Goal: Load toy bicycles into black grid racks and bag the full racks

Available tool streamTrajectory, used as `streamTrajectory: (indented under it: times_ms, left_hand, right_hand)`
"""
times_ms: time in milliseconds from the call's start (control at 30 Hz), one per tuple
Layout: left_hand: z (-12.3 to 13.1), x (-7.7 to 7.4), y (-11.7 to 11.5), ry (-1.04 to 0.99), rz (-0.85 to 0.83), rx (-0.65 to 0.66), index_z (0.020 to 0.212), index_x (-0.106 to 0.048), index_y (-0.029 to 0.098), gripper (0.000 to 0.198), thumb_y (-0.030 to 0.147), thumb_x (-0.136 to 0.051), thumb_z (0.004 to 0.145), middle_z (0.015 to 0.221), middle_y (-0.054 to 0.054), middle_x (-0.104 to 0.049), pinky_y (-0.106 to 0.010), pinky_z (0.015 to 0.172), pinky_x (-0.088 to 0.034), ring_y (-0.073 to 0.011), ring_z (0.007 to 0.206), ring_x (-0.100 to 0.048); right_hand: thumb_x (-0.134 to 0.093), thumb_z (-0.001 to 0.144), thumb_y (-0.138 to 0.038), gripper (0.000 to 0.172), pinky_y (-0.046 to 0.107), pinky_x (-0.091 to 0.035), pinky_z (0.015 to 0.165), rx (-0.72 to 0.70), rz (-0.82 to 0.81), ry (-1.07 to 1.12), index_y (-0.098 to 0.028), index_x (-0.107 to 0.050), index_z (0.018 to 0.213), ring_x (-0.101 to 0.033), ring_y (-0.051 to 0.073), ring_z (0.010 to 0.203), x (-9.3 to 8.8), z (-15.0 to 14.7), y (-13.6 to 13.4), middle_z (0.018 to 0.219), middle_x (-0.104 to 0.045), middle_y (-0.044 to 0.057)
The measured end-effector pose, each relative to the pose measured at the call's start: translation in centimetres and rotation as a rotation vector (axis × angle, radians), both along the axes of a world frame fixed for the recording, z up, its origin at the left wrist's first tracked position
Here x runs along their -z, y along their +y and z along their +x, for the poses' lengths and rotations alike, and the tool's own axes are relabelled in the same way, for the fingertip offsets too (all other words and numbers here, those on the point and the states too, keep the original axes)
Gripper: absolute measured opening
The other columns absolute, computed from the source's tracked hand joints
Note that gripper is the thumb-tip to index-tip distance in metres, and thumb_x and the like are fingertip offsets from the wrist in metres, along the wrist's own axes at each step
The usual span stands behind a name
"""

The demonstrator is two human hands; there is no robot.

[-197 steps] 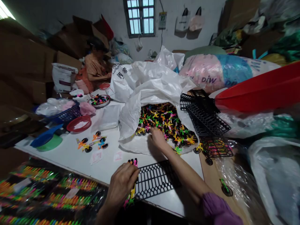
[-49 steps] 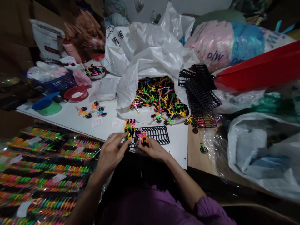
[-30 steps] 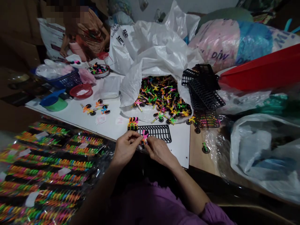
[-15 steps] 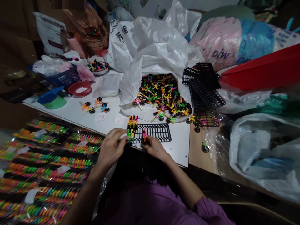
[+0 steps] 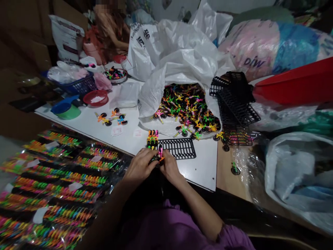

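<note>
Your right hand (image 5: 170,165) has its fingers closed on a pink bike (image 5: 160,151) near the edge of the table (image 5: 204,173). Your left hand (image 5: 139,165) curls just beside it, fingers bent; whether they grip can't be told. Beyond lies the rack (image 5: 179,148), a bike cluster (image 5: 152,137) at its left end. Farther, the sack (image 5: 187,66) opens toward you.

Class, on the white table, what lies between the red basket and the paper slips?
A small group of wheeled toys, orange, yellow and blue, lies loose on the table between the red basket and the paper slips; the head view shows it.
</note>
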State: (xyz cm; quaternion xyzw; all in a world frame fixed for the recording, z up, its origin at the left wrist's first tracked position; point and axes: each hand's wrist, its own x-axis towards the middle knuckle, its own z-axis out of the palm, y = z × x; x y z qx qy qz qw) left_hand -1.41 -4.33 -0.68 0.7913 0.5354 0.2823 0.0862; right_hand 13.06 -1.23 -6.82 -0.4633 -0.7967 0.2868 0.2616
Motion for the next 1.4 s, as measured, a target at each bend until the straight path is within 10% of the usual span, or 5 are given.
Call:
streamTrajectory:
  times_ms: [367, 667, 900, 1100, 1400]
  left_hand:
    - [1.1, 0.7, 0.0, 0.032, 0.254, 0.009, 0.093, -0.061, 0.016, 0.016, 0.016, -0.047, 0.087, 0.082, -0.005, -0.065, -0.031, 0.076, -0.05, -0.0167, 0.081, -0.059]
    - [0.5, 0.6, 0.0, 0.021, 0.311, 0.117, 0.093, -0.062, 0.017, 0.016, 0.017, -0.048, 0.087, 0.084, -0.003, -0.068, -0.028, 0.075, -0.05, -0.0151, 0.078, -0.062]
    - [0.6, 0.0, -0.3, -0.005, 0.199, 0.091, 0.094, -0.062, 0.019, 0.02, 0.014, -0.044, 0.087, 0.085, -0.003, -0.068, -0.026, 0.075, -0.052, -0.014, 0.08, -0.063]
    - [1.3, 0.0, -0.3, 0.011, 0.176, 0.037, 0.088, -0.063, 0.019, 0.017, 0.017, -0.046, 0.086, 0.08, -0.003, -0.067, -0.028, 0.073, -0.052, -0.0147, 0.076, -0.063]
    - [1.2, 0.0, 0.3, 0.018, 0.102, -0.008, 0.086, -0.061, 0.019, 0.016, 0.022, -0.046, 0.087, 0.081, -0.004, -0.066, -0.028, 0.075, -0.05, -0.0151, 0.079, -0.061]
  right_hand:
    - [-0.045, 0.085, -0.017, 0.014, 0.024, -0.041, 0.067, -0.168, -0.023, -0.125, -0.017, -0.057, 0.093, -0.053, 0.015, 0.075, -0.7, 0.9, 1.1, 0.085, -0.057, 0.004]
    - [-0.045, 0.085, -0.009, 0.021, 0.031, -0.04, 0.077, -0.024, 0.239, -0.624, -0.013, -0.063, 0.094, -0.05, 0.023, 0.097, -5.1, 5.6, 12.2, 0.104, -0.054, 0.014]
    - [-0.044, 0.09, -0.018, 0.018, 0.027, -0.036, 0.079, -0.293, 0.322, -0.489, -0.019, -0.061, 0.098, -0.048, 0.018, 0.094, -3.3, 4.8, 10.0, 0.097, -0.056, 0.007]
    - [-0.042, 0.091, -0.033, 0.025, 0.026, -0.038, 0.073, 0.088, 0.113, -0.388, -0.017, -0.059, 0.102, -0.056, 0.018, 0.088, -4.1, 5.8, 8.9, 0.097, -0.06, 0.009]
    - [-0.048, 0.085, -0.036, 0.025, 0.026, -0.037, 0.062, 0.243, -0.067, -0.308, -0.016, -0.062, 0.09, -0.06, 0.02, 0.075, -3.7, 3.5, 9.8, 0.082, -0.066, 0.009]
